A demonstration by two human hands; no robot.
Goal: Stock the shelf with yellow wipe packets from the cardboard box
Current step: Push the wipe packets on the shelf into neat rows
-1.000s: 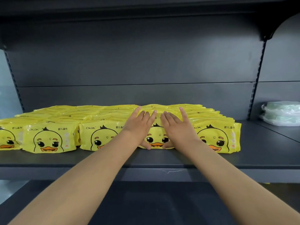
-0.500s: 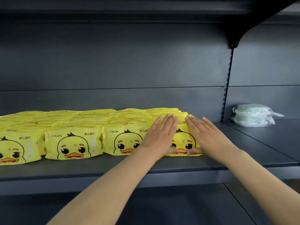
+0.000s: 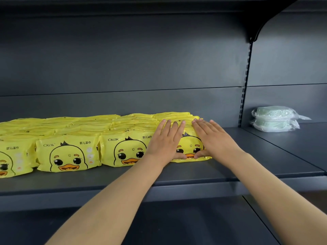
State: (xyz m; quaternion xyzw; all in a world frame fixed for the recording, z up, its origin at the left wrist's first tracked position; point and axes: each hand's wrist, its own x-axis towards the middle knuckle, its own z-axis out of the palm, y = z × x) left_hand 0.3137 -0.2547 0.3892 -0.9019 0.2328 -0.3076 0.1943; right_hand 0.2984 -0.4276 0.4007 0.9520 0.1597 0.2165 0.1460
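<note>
Rows of yellow wipe packets (image 3: 67, 152), each with a duck face on the front, stand packed together on the dark shelf (image 3: 256, 156), from the left edge of your view to a little past the middle. Your left hand (image 3: 164, 144) lies flat on the end packet (image 3: 190, 147) at the right of the front row, fingers straight along its top, thumb low against its front. Your right hand (image 3: 215, 138) lies the same way on that packet's right side, and the 2 thumbs nearly meet under the duck's beak. Neither hand curls round anything. Further right a slotted upright (image 3: 245, 89) rises at the back; beyond it, 2 green packs (image 3: 276, 121) lie stacked on the neighbouring shelf (image 3: 300, 147).
</note>
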